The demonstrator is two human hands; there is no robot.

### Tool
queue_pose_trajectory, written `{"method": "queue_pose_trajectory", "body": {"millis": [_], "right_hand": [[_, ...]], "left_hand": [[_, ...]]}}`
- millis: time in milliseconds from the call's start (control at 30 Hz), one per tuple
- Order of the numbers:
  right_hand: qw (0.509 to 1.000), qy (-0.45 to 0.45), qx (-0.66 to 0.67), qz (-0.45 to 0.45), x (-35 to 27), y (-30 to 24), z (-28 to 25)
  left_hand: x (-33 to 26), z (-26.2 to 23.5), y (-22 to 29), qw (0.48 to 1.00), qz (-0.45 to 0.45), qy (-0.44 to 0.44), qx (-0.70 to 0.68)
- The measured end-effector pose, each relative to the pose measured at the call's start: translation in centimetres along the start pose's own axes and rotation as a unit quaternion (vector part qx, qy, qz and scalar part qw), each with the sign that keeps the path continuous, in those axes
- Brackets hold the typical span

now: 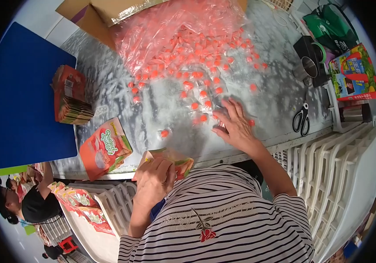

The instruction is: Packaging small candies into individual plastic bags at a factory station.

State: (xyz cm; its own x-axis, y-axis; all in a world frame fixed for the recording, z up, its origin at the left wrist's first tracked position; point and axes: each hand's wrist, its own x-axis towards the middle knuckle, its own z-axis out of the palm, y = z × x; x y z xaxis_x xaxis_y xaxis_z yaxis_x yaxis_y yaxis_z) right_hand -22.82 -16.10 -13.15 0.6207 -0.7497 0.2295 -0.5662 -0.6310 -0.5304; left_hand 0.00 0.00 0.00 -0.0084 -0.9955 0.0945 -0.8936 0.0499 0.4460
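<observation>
At the table's front edge, my left hand is closed round a red and green printed pouch, its top turned toward the table. My right hand reaches over the tabletop with its fingers apart, thumb and fingertips beside small red candies in clear wrappers. Whether a fingertip touches a candy I cannot make out. More wrapped candies spill in a wide heap from a large clear plastic bag at the back. Left of my left hand, a flat stack of the same pouches lies at the edge.
An upright bundle of pouches stands near a blue panel at left. Black-handled scissors and a metal cup are at right. White crates are stacked below right. Filled pouches lie in a white tray lower left, near a co-worker.
</observation>
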Motion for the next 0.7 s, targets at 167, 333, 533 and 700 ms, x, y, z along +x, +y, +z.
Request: {"method": "queue_pose_trajectory", "body": {"millis": [167, 333, 533, 700], "right_hand": [[0.995, -0.017, -0.092, -0.036, -2.3, 0.9, -0.2], [0.999, -0.012, -0.009, 0.033, -4.7, 0.5, -3.6], [0.997, -0.013, -0.046, 0.053, -4.8, 1.3, -3.5], [0.998, -0.030, -0.059, 0.012, -2.2, 0.1, -2.1]], "left_hand": [[-1.1, 0.1, -0.4, 1.000, -0.014, 0.011, -0.012], [-0.8, -0.1, -0.6, 1.000, -0.002, 0.021, -0.014], [0.5, -0.3, -0.4, 0.998, 0.035, 0.046, -0.016], [0.3, -0.5, 0.0, 0.999, 0.031, 0.016, -0.021]]}}
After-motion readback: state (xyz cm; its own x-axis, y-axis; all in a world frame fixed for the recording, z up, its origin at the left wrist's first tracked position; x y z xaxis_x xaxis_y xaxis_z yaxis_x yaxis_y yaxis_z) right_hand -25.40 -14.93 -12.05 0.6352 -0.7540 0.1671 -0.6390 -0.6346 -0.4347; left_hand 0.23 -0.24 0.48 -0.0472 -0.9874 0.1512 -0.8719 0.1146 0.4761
